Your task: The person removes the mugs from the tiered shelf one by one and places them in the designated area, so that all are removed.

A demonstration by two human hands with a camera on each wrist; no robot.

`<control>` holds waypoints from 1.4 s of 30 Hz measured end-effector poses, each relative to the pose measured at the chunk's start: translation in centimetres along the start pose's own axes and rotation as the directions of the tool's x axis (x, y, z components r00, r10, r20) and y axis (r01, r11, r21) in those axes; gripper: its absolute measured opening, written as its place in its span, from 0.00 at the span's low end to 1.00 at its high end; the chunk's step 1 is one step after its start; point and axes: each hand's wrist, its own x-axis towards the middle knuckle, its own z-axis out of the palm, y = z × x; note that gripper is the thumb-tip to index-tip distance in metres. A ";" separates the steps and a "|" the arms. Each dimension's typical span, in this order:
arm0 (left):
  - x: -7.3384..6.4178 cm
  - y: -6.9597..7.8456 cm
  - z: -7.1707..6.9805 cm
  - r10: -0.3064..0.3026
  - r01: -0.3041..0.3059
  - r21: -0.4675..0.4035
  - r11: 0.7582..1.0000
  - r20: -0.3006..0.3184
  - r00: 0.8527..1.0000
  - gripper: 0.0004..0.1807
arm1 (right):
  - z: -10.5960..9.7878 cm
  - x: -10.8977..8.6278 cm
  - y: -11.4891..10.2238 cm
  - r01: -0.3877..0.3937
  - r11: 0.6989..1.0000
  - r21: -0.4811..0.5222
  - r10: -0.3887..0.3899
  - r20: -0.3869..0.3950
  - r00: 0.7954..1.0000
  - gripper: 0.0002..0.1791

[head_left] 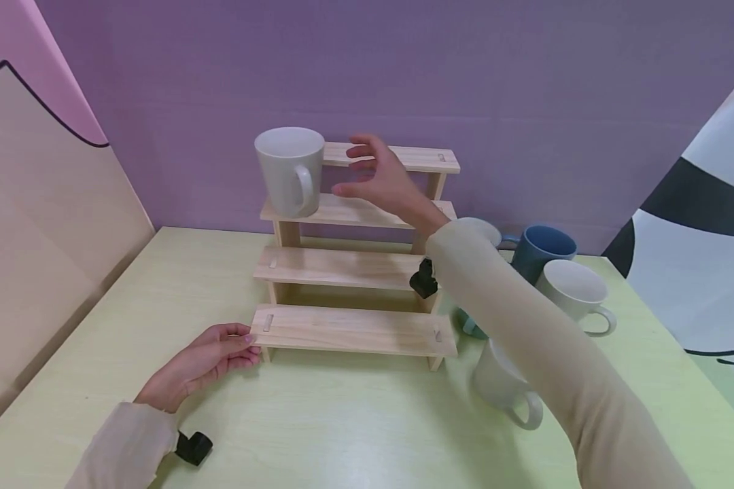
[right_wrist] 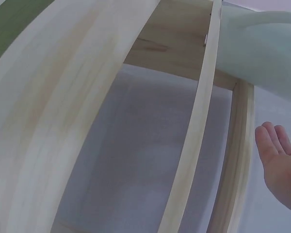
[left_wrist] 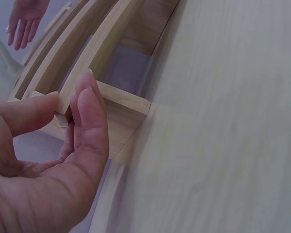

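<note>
A white mug [head_left: 289, 173] stands upright at the left end of the second shelf from the top of a wooden tiered rack [head_left: 355, 329], its handle turned toward the front right. Just right of that mug, my right hand [head_left: 382, 180] is in the air with fingers spread, apart from it and holding nothing. In the right wrist view the fingers [right_wrist: 276, 145] look relaxed beside the mug [right_wrist: 257, 48]. My left hand [head_left: 204, 360] pinches the left end of the rack's lowest shelf. The left wrist view shows thumb and fingers [left_wrist: 92, 116] on either side of that board.
Right of the rack are a blue mug [head_left: 541, 251], a white mug [head_left: 571, 288], another white mug [head_left: 504, 380] near the front, and a teal item [head_left: 471, 326], all partly hidden by my right sleeve [head_left: 538, 346]. A purple backdrop [head_left: 391, 68] rises behind the table.
</note>
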 end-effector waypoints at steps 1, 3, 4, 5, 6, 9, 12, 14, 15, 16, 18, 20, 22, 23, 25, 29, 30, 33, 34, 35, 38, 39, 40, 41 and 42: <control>0.0 0.0 0.0 0.003 -0.003 -0.002 1.000 0.003 1.000 0.08 | 0.2 0.2 0.0 -0.003 1.000 0.005 0.003 0.003 1.000 0.46; 0.0 0.0 0.2 0.007 -0.007 -0.004 1.000 0.006 1.000 0.07 | 0.5 0.5 0.0 -0.003 1.000 0.016 0.003 0.004 1.000 0.47; 0.1 0.0 0.2 0.011 -0.011 -0.003 1.000 0.008 1.000 0.07 | 0.6 0.6 0.0 -0.007 1.000 0.021 0.007 0.002 1.000 0.47; 0.1 0.0 0.3 0.015 -0.015 -0.005 1.000 0.010 1.000 0.07 | 0.8 0.7 0.0 -0.010 1.000 0.024 0.010 0.000 1.000 0.47; 0.2 0.0 0.3 0.019 -0.019 -0.009 1.000 0.011 1.000 0.07 | 0.9 0.8 0.0 -0.012 0.999 0.031 0.012 -0.003 1.000 0.48; 0.2 0.0 0.3 0.025 -0.025 -0.014 1.000 0.013 1.000 0.07 | 1.3 1.0 0.0 -0.013 0.999 0.044 0.013 -0.006 1.000 0.48; 0.2 -0.1 0.3 0.024 -0.024 -0.015 1.000 0.016 1.000 0.07 | 1.7 1.2 0.1 -0.006 0.998 0.062 0.006 -0.002 1.000 0.48; 0.1 -0.1 0.2 0.024 -0.024 -0.012 1.000 0.019 1.000 0.07 | 1.9 1.3 0.1 -0.003 0.998 0.065 0.002 0.003 1.000 0.48; 0.1 -0.1 0.2 0.020 -0.020 -0.011 1.000 0.017 1.000 0.07 | 2.1 1.4 0.1 0.002 0.998 0.067 -0.002 0.005 1.000 0.48; 0.1 -0.1 0.2 0.017 -0.017 -0.011 1.000 0.017 1.000 0.07 | 2.2 1.5 0.1 0.006 0.998 0.070 -0.007 0.008 1.000 0.48; 0.0 -0.1 0.2 0.013 -0.013 -0.009 1.000 0.013 1.000 0.07 | 2.4 1.6 0.1 0.014 0.997 0.076 -0.015 0.012 1.000 0.47; -0.1 -0.1 0.2 0.007 -0.007 -0.008 1.000 0.008 1.000 0.07 | 2.7 1.8 0.1 0.022 0.996 0.087 -0.023 0.017 1.000 0.47; -0.1 -0.1 0.2 0.003 -0.003 -0.006 1.000 0.004 1.000 0.07 | 2.9 2.0 0.1 0.024 0.994 0.105 -0.026 0.019 0.999 0.47; -0.1 -0.1 0.2 0.005 -0.005 -0.003 1.000 0.005 1.000 0.07 | 3.0 2.1 0.1 0.026 0.993 0.114 -0.028 0.018 0.999 0.46; -0.1 -0.1 0.2 0.002 -0.002 0.003 1.000 0.001 1.000 0.08 | 3.3 2.2 0.1 0.030 0.991 0.129 -0.032 0.018 0.999 0.46; 0.0 -0.1 0.4 0.000 0.001 0.016 1.000 -0.005 1.000 0.10 | 3.7 2.3 0.1 0.034 0.992 0.123 -0.036 0.014 0.999 0.48; 0.1 -0.2 0.4 -0.004 0.004 0.017 1.000 -0.010 1.000 0.10 | 3.8 2.3 0.1 0.033 0.992 0.120 -0.035 0.011 0.999 0.49; 0.2 -0.2 0.5 -0.006 0.006 0.024 1.000 -0.015 1.000 0.10 | 4.0 2.5 0.2 0.032 0.992 0.121 -0.032 0.001 0.999 0.51; 0.2 -0.2 0.6 -0.006 0.006 0.026 1.000 -0.017 1.000 0.10 | 4.2 2.5 0.2 0.034 0.991 0.130 -0.034 -0.003 0.999 0.51; 0.2 -0.2 0.6 -0.005 0.006 0.027 1.000 -0.018 1.000 0.10 | 4.3 2.6 0.2 0.038 0.989 0.141 -0.038 -0.006 0.999 0.52; 0.2 -0.2 0.6 -0.004 0.004 0.028 1.000 -0.018 1.000 0.11 | 4.6 2.7 0.3 0.050 0.985 0.162 -0.048 -0.018 0.999 0.54; 0.2 -0.1 0.7 -0.004 0.004 0.027 1.000 -0.018 1.000 0.11 | 4.8 2.7 0.3 0.052 0.985 0.163 -0.049 -0.024 0.999 0.54; 0.2 -0.1 0.7 -0.005 0.006 0.028 1.000 -0.019 1.000 0.11 | 4.9 2.8 0.3 0.055 0.985 0.163 -0.051 -0.029 0.998 0.55; 0.2 -0.1 0.6 -0.006 0.007 0.029 1.000 -0.020 1.000 0.11 | 5.0 2.8 0.4 0.057 0.986 0.159 -0.052 -0.036 0.998 0.55; 0.2 -0.1 0.6 -0.007 0.008 0.030 1.000 -0.021 1.000 0.11 | 5.1 2.8 0.4 0.057 0.986 0.156 -0.051 -0.044 0.998 0.56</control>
